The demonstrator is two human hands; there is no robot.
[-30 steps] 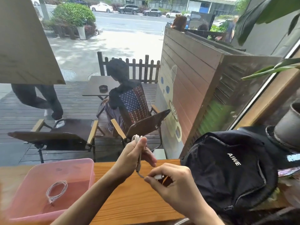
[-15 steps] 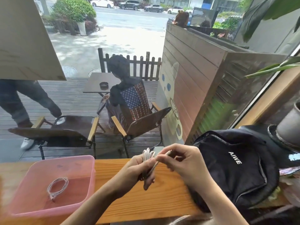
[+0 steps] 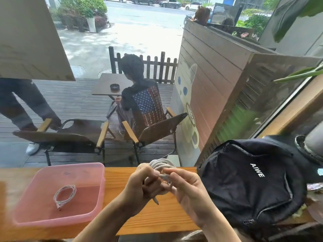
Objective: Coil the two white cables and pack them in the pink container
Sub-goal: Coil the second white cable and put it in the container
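Both hands meet above the wooden counter: the left hand is clenched around a bundle of white cable, and the right hand pinches a strand of that cable between thumb and fingertips. Two white cables in all; the second cable lies coiled flat in the one pink container at left. A black backpack crowds the right; bare counter lies between.

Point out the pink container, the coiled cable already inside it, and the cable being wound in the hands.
pink container (image 3: pixel 102 187), head view, on its right wall.
coiled cable (image 3: pixel 65 194), head view, on the loop lying on the container floor.
cable in the hands (image 3: pixel 161 163), head view, on the top of the loops above the fingers.
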